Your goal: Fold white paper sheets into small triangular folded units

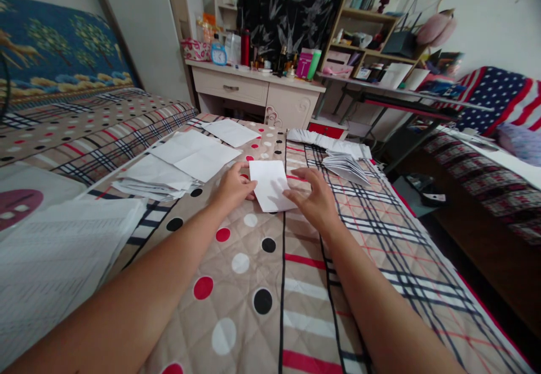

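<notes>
Paper sheet (pixel 267 179) is lying over the bed (pixel 240 295), long axis running forward; left hand (pixel 237 185) is pinching its left edge; right hand (pixel 316 196), fingers spread, is hovering rightward, thumb contact unclear.

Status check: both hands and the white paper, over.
Left hand pinching white paper at left edge. Right hand open by right edge. Loose sheets left, folded stack right, both apart from it.

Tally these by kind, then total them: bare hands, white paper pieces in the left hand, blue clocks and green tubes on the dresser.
Left hand and right hand: 2
White paper piece: 1
Blue clock: 1
Green tube: 1
Total: 5
</notes>
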Motion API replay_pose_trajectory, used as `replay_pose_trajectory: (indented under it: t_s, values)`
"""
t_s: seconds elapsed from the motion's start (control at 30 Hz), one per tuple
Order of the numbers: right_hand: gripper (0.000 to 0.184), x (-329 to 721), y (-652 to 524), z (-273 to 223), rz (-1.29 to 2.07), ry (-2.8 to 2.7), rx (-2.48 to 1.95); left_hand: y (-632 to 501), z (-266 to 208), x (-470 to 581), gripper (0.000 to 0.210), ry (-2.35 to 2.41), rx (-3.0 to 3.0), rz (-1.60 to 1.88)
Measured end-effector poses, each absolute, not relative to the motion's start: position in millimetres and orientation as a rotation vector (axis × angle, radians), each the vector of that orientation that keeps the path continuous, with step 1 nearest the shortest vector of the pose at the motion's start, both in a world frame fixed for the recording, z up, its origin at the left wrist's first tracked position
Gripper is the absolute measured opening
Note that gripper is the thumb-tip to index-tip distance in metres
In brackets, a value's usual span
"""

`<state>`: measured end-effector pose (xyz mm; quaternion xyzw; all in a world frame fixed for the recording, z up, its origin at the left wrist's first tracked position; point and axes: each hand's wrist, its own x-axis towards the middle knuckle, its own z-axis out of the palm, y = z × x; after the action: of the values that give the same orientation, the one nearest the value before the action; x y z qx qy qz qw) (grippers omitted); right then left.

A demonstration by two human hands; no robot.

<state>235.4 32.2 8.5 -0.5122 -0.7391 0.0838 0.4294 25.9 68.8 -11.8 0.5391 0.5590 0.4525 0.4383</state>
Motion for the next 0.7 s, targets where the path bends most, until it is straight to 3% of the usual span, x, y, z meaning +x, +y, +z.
replay_pose_trajectory:
  t_s: [0.17, 0.3, 0.5, 0.6, 0.7]
  values:
    - [0.062, 221, 25, 6, 0.337, -2.317, -0.967, 67, -6, 28, 0.063, 1.386, 1.176, 1.239]
    - [0.032, 219, 25, 1, 0.401, -2.308, -1.007, 61, 1, 31, 0.062, 1.351, 1.119, 1.182]
    - [0.023, 238, 30, -1, 0.681, -2.261, -0.955, 63, -3, 27, 0.048, 1.488, 1.384, 1.154]
    - [0.017, 250, 31, 9, 0.909, -2.196, -0.990, 60, 6, 20, 0.037, 1.728, 1.757, 1.293]
    - [0.013, 260, 28, 26, 1.127, -2.199, -1.089, 45, 19, 14, 0.032, 1.592, 2.310, 1.237]
